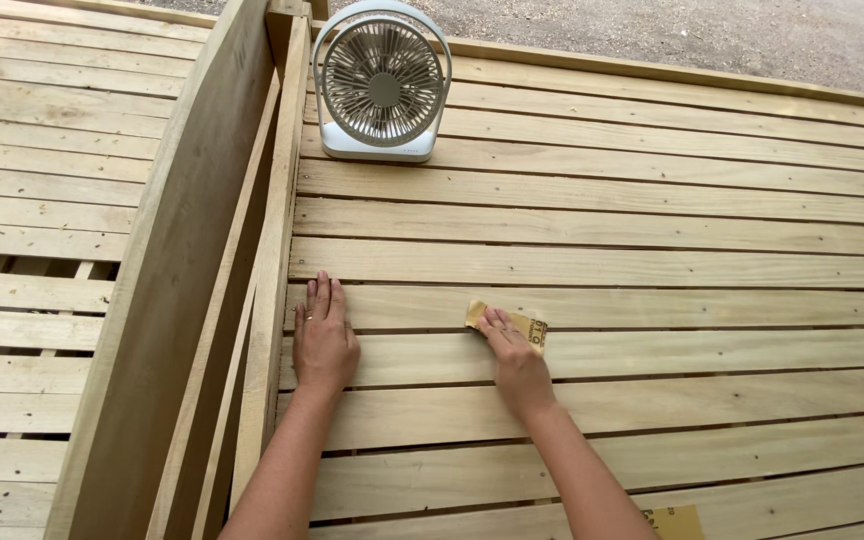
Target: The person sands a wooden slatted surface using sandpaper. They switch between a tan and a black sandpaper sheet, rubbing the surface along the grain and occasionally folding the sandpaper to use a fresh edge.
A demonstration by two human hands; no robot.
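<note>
Right hand [515,362] on sandpaper [524,325], left hand [324,340] flat on slats [652,270].

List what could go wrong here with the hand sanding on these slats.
1. The right hand presses the sandpaper with bare fingers close to a gap between the slats; they could likely slip in or catch splinters.
2. The left hand lies flat on raw wood, so it also risks splinters.
3. The fan may blow dust toward the person.

Two bare forearms, no sleeves, ring on a finger of the left hand [324,340]
</note>
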